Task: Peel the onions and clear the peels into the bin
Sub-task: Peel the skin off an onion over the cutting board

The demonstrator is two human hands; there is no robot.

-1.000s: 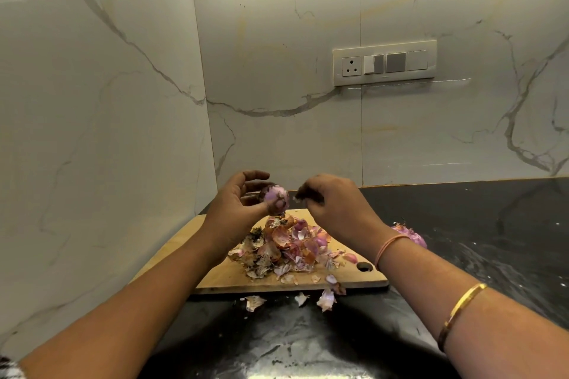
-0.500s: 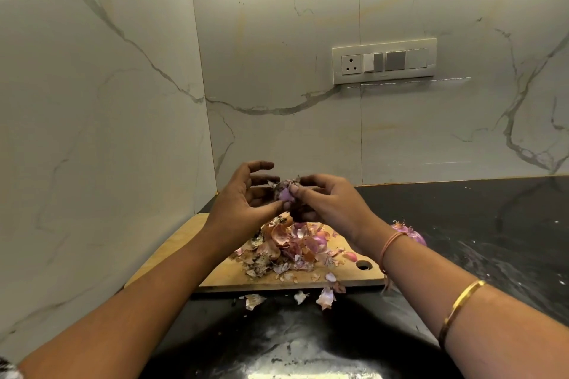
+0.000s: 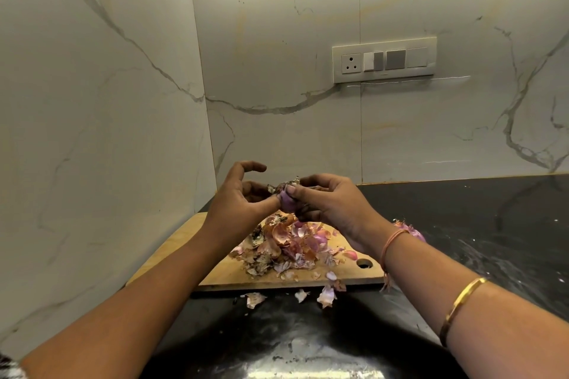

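A small purple onion (image 3: 287, 201) is held in the air above a wooden cutting board (image 3: 184, 243). My left hand (image 3: 238, 203) grips it from the left with thumb and fingers. My right hand (image 3: 329, 204) pinches it from the right, thumb on the bulb, with dry papery skin (image 3: 284, 184) sticking up between the fingertips. A heap of brown and pink peels (image 3: 288, 244) lies on the board under my hands. Peeled pink onions (image 3: 415, 232) rest on the counter behind my right wrist, partly hidden.
The board lies on a black stone counter (image 3: 477, 224) in a corner of marble walls. Loose peel scraps (image 3: 326, 295) lie on the counter past the board's front edge. A switch panel (image 3: 385, 60) is on the back wall. No bin is in view.
My hands came together on the onion and rose slightly. The right hand, apart from the onion a second ago, now pinches its skin.
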